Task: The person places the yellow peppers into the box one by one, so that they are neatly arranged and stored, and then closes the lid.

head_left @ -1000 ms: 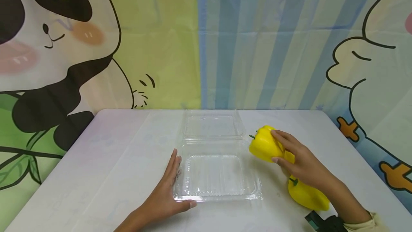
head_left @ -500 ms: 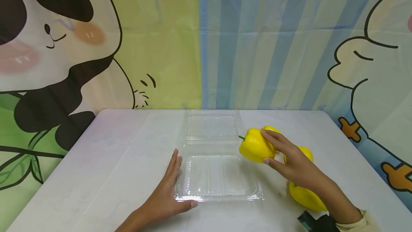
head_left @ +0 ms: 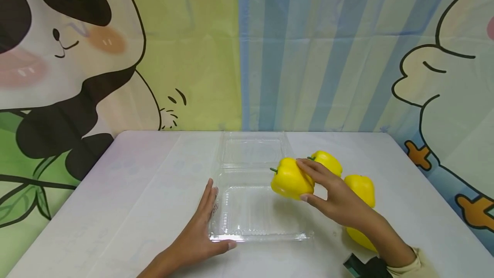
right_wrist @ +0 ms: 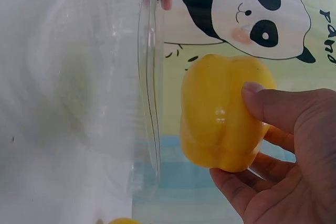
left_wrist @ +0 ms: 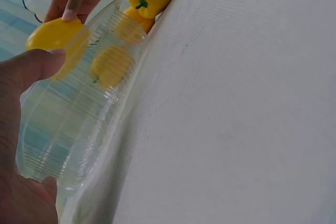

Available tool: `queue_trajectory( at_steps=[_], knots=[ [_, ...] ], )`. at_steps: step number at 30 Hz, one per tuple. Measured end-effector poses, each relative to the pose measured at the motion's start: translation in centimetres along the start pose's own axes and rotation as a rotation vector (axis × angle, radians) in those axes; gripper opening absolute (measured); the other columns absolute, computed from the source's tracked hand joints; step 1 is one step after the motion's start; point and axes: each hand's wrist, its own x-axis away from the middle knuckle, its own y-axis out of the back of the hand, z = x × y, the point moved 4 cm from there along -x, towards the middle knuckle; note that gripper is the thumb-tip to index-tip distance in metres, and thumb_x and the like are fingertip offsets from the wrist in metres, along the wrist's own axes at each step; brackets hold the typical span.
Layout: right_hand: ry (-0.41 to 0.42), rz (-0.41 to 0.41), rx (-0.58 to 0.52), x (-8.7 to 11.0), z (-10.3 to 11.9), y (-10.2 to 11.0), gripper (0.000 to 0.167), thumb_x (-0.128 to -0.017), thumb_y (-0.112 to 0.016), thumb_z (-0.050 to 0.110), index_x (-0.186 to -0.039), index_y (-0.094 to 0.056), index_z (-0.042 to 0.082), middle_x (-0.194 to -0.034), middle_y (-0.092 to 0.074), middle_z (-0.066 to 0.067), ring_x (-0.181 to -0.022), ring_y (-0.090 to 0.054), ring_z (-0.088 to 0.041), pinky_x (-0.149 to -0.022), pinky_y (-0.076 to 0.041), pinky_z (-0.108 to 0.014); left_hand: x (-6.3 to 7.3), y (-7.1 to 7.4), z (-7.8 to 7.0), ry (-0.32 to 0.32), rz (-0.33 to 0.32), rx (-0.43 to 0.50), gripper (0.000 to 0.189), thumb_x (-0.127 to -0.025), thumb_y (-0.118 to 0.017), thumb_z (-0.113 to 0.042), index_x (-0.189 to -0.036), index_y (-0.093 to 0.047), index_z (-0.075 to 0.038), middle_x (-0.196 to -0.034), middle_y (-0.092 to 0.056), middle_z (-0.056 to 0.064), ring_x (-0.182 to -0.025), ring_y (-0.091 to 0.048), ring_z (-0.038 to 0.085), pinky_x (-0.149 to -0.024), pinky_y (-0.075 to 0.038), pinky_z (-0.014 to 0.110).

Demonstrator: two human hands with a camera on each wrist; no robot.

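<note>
My right hand (head_left: 332, 192) holds a yellow bell pepper (head_left: 291, 179) between thumb and fingers, above the right part of a clear plastic clamshell container (head_left: 254, 235). The green stem of this pepper points left. In the right wrist view the same pepper (right_wrist: 223, 114) is beside the container's rim (right_wrist: 149, 77). My left hand (head_left: 200, 226) rests against the container's left front corner, its fingers straight along the side and its thumb along the front edge. The container's lid (head_left: 252, 151) lies folded back behind the base. In the left wrist view, the thumb (left_wrist: 37, 66) touches the near rim.
Right of the container lie several more yellow bell peppers: one at the back (head_left: 327, 163), one in the middle (head_left: 360, 188), and one at the front (head_left: 360, 239) partly hidden by the right forearm. A white-covered table (head_left: 127, 209) runs back to a printed cartoon curtain (head_left: 193, 55).
My right hand has moved left with the bell pepper, from beside the container to over its right part. The peppers behind it are more exposed. My left hand stays put.
</note>
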Motion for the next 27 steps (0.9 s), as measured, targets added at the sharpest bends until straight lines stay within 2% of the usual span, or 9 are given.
queue_trajectory(
  at_steps=[2, 4, 9, 12, 16, 21, 27],
  knots=[
    [0.018, 0.007, -0.014, -0.1, 0.1, -0.4, 0.075, -0.085, -0.075, 0.015, -0.15, -0.038, 0.011, -0.152, -0.037, -0.004, -0.134, -0.04, -0.029, -0.104, -0.029, -0.014, 0.0, -0.1, 0.0, 0.008, 0.004, 0.005, 0.128, -0.067, -0.086, -0.049, -0.157, -0.004, -0.013, -0.161, 0.013, -0.009, -0.144, -0.017, 0.032, -0.106, -0.029, 0.058],
    [0.027, 0.025, -0.031, -0.2, 0.3, -0.8, 0.075, -0.086, -0.074, 0.016, -0.151, -0.037, 0.011, -0.152, -0.037, -0.003, -0.135, -0.04, -0.027, -0.106, -0.029, -0.017, -0.1, -0.1, -0.1, 0.012, 0.01, 0.009, 0.127, -0.067, -0.086, -0.049, -0.157, -0.004, -0.013, -0.161, 0.013, -0.01, -0.144, -0.017, 0.031, -0.106, -0.029, 0.056],
    [0.038, 0.095, -0.073, -0.6, 1.0, -2.1, 0.073, -0.089, -0.07, 0.021, -0.152, -0.034, 0.013, -0.153, -0.035, -0.003, -0.135, -0.04, -0.026, -0.107, -0.037, -0.038, -0.1, -0.2, -0.1, 0.003, 0.013, 0.009, 0.126, -0.068, -0.086, -0.048, -0.158, -0.003, -0.018, -0.161, 0.013, -0.01, -0.143, -0.022, 0.028, -0.107, -0.029, 0.053],
    [0.041, 0.137, -0.104, -1.0, 1.5, -2.8, 0.073, -0.09, -0.07, 0.021, -0.153, -0.033, 0.014, -0.153, -0.034, -0.003, -0.135, -0.039, -0.025, -0.105, -0.038, -0.045, 0.0, -0.1, -0.1, -0.004, 0.004, -0.007, 0.126, -0.068, -0.086, -0.048, -0.158, -0.005, -0.014, -0.161, 0.013, -0.009, -0.143, -0.022, 0.03, -0.107, -0.028, 0.054],
    [0.034, 0.187, -0.146, -1.2, 1.9, -3.7, 0.073, -0.091, -0.068, 0.023, -0.154, -0.031, 0.017, -0.153, -0.032, -0.002, -0.135, -0.039, -0.024, -0.105, -0.038, -0.044, 0.0, -0.2, -0.1, 0.005, 0.0, -0.025, 0.125, -0.067, -0.085, -0.049, -0.157, -0.008, -0.009, -0.161, 0.013, -0.009, -0.143, -0.02, 0.033, -0.106, -0.029, 0.057],
    [0.065, 0.214, -0.167, -1.2, 2.3, -4.8, 0.071, -0.092, -0.067, 0.024, -0.153, -0.032, 0.014, -0.153, -0.032, -0.002, -0.136, -0.038, -0.023, -0.106, -0.038, -0.041, 0.0, -0.1, 0.0, 0.032, 0.004, -0.023, 0.126, -0.066, -0.085, -0.051, -0.157, -0.008, -0.009, -0.161, 0.013, -0.011, -0.144, -0.019, 0.032, -0.107, -0.029, 0.055],
    [0.086, 0.249, -0.188, -1.4, 3.0, -6.1, 0.07, -0.093, -0.067, 0.02, -0.153, -0.032, 0.013, -0.153, -0.032, -0.002, -0.135, -0.039, -0.023, -0.106, -0.039, -0.038, 0.1, -0.1, 0.0, 0.06, 0.013, -0.022, 0.127, -0.066, -0.085, -0.052, -0.158, -0.006, -0.013, -0.16, 0.014, -0.013, -0.142, -0.026, 0.032, -0.107, -0.03, 0.053]
  ],
)
